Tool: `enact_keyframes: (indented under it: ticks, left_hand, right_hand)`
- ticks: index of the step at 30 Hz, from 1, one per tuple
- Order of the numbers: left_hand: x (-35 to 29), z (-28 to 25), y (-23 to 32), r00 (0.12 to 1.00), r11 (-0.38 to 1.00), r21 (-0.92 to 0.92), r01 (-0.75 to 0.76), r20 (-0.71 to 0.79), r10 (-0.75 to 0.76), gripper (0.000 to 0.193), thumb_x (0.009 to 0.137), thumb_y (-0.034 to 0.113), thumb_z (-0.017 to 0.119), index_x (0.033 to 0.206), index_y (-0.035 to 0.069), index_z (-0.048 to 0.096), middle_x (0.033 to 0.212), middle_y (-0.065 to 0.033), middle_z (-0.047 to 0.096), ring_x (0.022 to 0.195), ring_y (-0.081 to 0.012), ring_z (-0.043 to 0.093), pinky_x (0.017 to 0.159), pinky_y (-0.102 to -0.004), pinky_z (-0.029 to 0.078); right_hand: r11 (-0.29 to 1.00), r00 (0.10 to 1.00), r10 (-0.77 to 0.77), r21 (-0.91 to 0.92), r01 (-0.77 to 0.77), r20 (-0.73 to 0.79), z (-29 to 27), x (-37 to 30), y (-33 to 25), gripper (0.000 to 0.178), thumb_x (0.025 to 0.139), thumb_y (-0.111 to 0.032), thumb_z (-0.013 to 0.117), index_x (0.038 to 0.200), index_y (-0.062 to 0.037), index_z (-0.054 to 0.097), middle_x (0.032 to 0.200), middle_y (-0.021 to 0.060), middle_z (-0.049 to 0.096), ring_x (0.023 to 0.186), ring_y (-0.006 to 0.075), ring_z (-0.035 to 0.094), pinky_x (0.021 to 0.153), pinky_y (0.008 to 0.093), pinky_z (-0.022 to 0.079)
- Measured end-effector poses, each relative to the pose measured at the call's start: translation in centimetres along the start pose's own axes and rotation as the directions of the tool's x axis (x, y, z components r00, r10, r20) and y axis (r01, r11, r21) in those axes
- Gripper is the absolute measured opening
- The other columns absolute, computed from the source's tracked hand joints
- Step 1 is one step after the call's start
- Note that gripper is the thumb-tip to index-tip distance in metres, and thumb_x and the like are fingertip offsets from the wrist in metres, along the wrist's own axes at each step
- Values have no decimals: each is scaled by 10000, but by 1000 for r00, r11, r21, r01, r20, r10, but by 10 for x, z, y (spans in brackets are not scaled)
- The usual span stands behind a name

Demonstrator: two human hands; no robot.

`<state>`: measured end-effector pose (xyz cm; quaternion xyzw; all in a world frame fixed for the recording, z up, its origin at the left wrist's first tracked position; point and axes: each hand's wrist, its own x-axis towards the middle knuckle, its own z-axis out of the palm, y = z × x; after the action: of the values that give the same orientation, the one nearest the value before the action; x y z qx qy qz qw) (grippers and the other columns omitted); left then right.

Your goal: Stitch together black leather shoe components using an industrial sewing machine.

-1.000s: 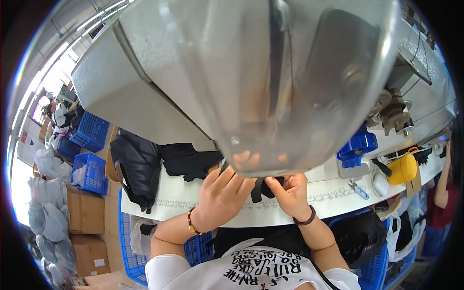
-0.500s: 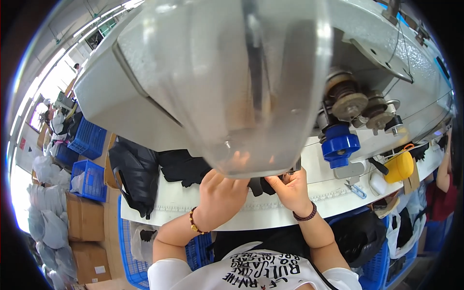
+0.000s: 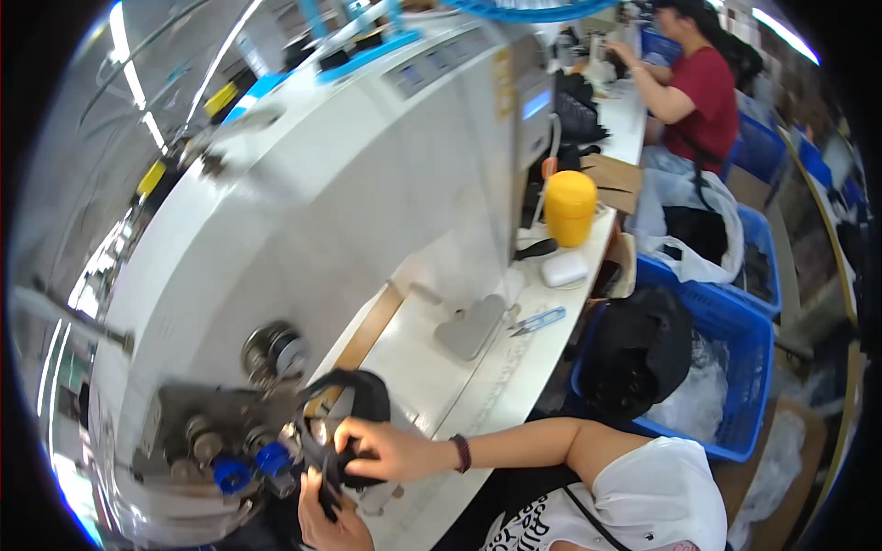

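Two hands and one black fabric piece now show at lower left as the view swings right

Since half a second ago the view has turned toward the table's right end, and the two bare hands have left the middle of the picture. The left hand [image 3: 333, 525] is nearly closed, thumb and fingers pinching a narrow part of one limp, looped, black fabric piece [image 3: 372, 397]. The right hand [image 3: 390, 450], above one dark braided bracelet [image 3: 462, 454], is half curled, its thumb and fingertips closed on the same piece. This fabric is at the head of one large, pale grey metal sewing machine [image 3: 367, 202], beside its two blue round knobs [image 3: 231, 475].

Along the front edge of the white tabletop [image 3: 501, 376] lie one pair of small blue-handled snips [image 3: 542, 319] and, farther right, one white rounded case [image 3: 563, 269]. One flat grey metal plate [image 3: 470, 328] is farther in from that edge. Near the right end stands one yellow cylindrical container [image 3: 571, 209], with one brown cardboard piece [image 3: 614, 174] just behind.

Off the front edge are two blue plastic crates [image 3: 740, 422], one black bag [image 3: 643, 344] at the nearer. Beyond sits one co-worker in a red shirt [image 3: 706, 96].
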<state>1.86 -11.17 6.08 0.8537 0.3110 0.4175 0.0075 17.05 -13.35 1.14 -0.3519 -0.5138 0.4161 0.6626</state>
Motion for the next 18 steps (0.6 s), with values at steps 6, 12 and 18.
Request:
enact_keyframes:
  ticks: [6, 12, 18]
  left_hand:
    - [5, 1, 8, 999, 999, 15, -47, -23, 48, 201, 813, 136, 556, 946, -2, 617, 929, -167, 630, 836, -334, 610, 734, -368, 478]
    - [6, -1, 7, 1000, 1000, -7, -25, -4, 25, 199, 809, 126, 565, 955, -2, 609, 939, -182, 618, 855, -349, 597, 756, -377, 468]
    - [3, -6, 4, 999, 999, -37, 4, 35, -3, 183, 833, 115, 538, 968, 24, 620, 978, -150, 613, 961, -314, 557, 801, -378, 442]
  right_hand:
    - [1000, 1000, -2, -12, 2, 6, -4, -6, -5, 239, 827, -98, 545, 998, -62, 383, 666, 19, 501, 576, 62, 412, 552, 243, 342]
    - [1000, 1000, -13, -21, 13, 7, -2, -4, -3, 245, 837, -94, 543, 1018, -64, 382, 696, 14, 500, 597, 52, 422, 560, 225, 345]
    - [997, 998, 61, 54, -62, 19, 0, -6, 0, 267, 836, -70, 541, 1054, -53, 388, 819, 23, 506, 690, 47, 495, 613, 207, 386]
